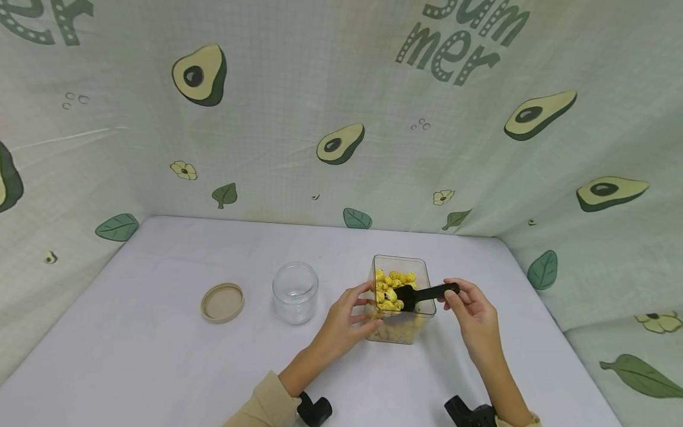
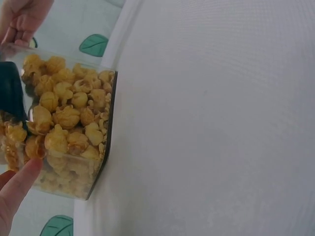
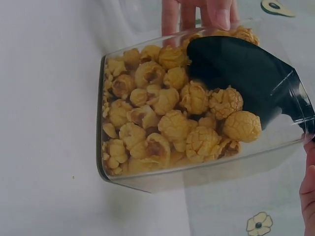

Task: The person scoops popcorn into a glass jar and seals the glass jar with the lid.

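Note:
A clear, square-mouthed plastic container (image 1: 399, 264) stands on the white table, partly filled with yellow popcorn (image 1: 388, 294). My left hand (image 1: 341, 323) holds its left side, fingers along the wall and thumb near the front corner. The handle of a black scoop (image 1: 439, 290) is pinched between thumb and fingers of my right hand (image 1: 475, 323), at the container's right rim. In the right wrist view the scoop's broad head (image 3: 231, 73) reaches down among the popcorn, its tip hidden. Popcorn also shows through the wall in the left wrist view, below the dark scoop (image 2: 10, 91).
Left of the container stands a clear round jar (image 1: 295, 293) without a lid. Farther left, a round beige lid (image 1: 222, 303) lies flat on the table (image 1: 133, 332). A pale curtain with avocado prints (image 1: 277, 118) rises behind and at both sides.

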Demonstrator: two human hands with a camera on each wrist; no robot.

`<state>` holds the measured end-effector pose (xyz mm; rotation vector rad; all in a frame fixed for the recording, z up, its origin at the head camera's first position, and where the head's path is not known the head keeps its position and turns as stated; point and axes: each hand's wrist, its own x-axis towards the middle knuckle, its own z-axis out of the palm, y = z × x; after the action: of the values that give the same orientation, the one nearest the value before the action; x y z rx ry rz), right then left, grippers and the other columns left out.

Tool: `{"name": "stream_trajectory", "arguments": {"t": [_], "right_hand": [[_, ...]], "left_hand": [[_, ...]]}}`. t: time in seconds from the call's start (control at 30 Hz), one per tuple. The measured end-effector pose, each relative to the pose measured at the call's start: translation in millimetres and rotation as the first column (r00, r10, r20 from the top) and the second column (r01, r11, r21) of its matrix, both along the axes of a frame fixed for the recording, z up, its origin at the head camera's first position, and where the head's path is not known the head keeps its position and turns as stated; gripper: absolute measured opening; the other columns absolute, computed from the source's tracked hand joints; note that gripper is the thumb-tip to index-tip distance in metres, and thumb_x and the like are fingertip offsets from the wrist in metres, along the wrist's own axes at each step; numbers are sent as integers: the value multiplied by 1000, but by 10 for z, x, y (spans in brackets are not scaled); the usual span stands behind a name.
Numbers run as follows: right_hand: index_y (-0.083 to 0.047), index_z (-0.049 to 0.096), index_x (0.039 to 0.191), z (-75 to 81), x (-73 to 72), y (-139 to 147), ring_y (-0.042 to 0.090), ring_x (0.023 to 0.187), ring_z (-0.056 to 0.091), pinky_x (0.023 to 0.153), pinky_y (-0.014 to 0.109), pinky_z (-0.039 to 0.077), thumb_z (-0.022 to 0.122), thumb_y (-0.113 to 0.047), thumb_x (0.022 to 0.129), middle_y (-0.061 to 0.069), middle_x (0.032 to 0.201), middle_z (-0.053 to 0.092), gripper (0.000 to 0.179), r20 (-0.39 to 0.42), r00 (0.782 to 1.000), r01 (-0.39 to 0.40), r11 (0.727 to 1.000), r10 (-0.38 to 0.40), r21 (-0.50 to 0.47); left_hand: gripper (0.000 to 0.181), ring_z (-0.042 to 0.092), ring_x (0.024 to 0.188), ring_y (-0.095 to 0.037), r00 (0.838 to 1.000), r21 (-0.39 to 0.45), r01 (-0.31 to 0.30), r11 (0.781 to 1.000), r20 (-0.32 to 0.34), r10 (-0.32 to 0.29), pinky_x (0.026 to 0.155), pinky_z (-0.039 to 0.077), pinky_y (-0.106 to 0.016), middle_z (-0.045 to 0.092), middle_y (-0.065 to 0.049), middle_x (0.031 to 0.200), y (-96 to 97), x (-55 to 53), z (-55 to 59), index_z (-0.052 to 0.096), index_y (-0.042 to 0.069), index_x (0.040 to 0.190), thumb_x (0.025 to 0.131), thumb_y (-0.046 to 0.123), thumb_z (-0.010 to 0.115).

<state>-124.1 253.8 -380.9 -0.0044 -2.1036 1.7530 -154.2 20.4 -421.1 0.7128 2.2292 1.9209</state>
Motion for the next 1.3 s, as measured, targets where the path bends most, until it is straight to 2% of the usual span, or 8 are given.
{"name": "stream_trajectory", "arguments": {"t": [0.13,0.27,0.57,0.67,0.83,0.97,1.07,1.3], "right_hand": [[3,57,112,22,27,-57,3,74,59,69,11,49,57,-3,91,-12,83,67,23,-22,998,66,991,-64,117],[3,59,112,12,45,-115,5,74,59,69,9,49,58,-1,89,-12,85,67,23,-51,991,126,988,-121,95],[9,55,112,12,35,-35,5,76,59,73,10,51,55,6,89,-9,87,67,24,-118,993,13,994,1,112],[9,56,113,45,28,-11,3,76,60,73,9,51,55,8,88,-10,86,67,24,-164,986,39,989,-15,144],[4,59,113,125,14,-58,-6,85,59,74,4,48,59,10,85,0,94,69,28,-281,960,85,930,21,359],[2,59,113,143,-20,-142,-11,95,57,75,2,46,59,10,84,19,97,68,30,-301,950,65,890,83,452],[4,58,113,121,-48,-126,-7,92,59,74,5,48,57,11,85,16,97,67,28,-296,947,10,906,127,422],[6,55,112,91,-75,70,1,77,59,71,10,50,53,6,90,-17,93,65,23,-147,980,-86,952,134,295]], "left_hand": [[67,51,118,-30,1000,-1,-1,1000,0,1,89,54,-38,42,-11,138,-7,0,8,36,14,141,84,12,69],[67,50,118,-35,1000,-12,0,1000,4,0,90,53,-44,42,-16,137,4,-6,29,36,8,141,83,5,68],[67,52,118,-29,1000,-26,-2,1000,-1,2,88,54,-36,42,-12,138,-32,-1,7,35,13,142,84,13,69],[66,51,117,-34,1000,-21,7,1000,3,-7,89,54,-40,43,-17,136,-43,38,119,35,7,141,84,8,68],[63,51,116,-38,1000,-29,4,1000,-6,-5,88,54,-43,43,-22,134,-65,123,357,36,0,139,84,3,66],[64,51,116,-35,1000,-32,-11,999,-3,11,88,54,-41,42,-19,136,-59,114,331,36,4,140,84,4,66],[64,51,116,-35,1000,-20,-9,1000,-4,9,88,54,-43,42,-20,135,-63,110,338,36,4,140,84,5,66],[63,53,113,-39,1000,-38,0,999,-14,0,86,55,-38,44,-22,132,-48,116,358,37,-2,138,83,3,67]]}}
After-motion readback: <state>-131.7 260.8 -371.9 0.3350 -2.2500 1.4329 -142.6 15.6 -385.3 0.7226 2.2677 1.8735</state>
